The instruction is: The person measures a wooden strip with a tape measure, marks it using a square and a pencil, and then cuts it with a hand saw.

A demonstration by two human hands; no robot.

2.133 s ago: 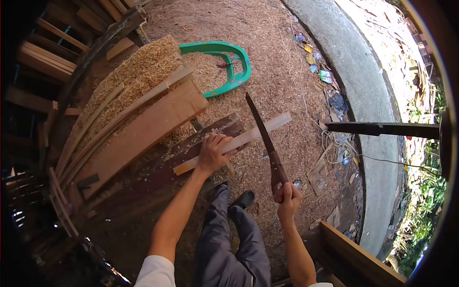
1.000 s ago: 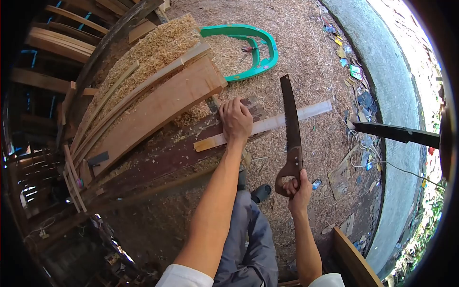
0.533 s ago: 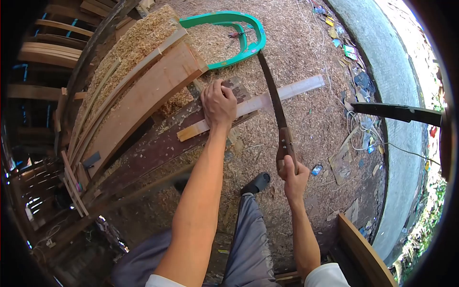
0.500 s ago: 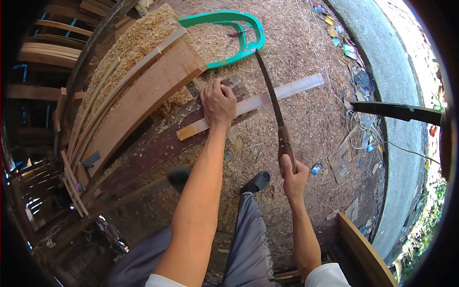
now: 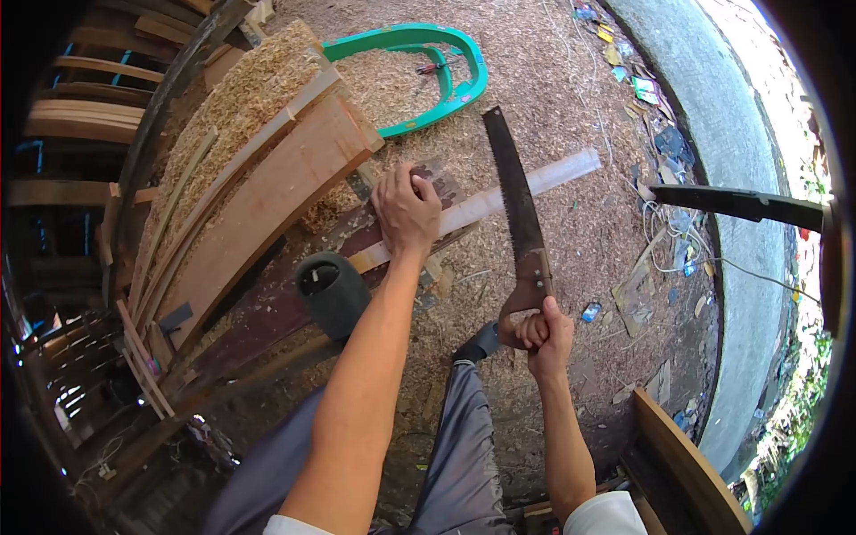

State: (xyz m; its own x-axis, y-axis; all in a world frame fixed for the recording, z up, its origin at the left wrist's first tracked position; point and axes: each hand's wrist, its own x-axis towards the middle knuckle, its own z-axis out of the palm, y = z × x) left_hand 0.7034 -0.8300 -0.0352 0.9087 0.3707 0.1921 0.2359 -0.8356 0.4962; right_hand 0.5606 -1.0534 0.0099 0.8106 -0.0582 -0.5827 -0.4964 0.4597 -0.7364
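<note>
Two hands are busy over the bench. Left hand [image 5: 406, 209] lies palm down on a pale strip [image 5: 499, 198], fingers curled over it, pinning it against the dark plank [image 5: 267, 312] underneath. The strip runs off the plank's end and sticks out over the sawdust-covered ground. Right hand [image 5: 539, 334] is closed tight round the wooden handle of a saw [image 5: 515, 205], whose blade points up and away and crosses the strip just right of the left hand. Whether the teeth touch the wood I cannot tell. A black shoe [image 5: 332, 290] is planted on the plank near the left forearm. Behind the plank lean a broad board [image 5: 267, 201] and a heap of shavings [image 5: 241, 98]. Farther off lies a green hoop [image 5: 446, 71].
</note>
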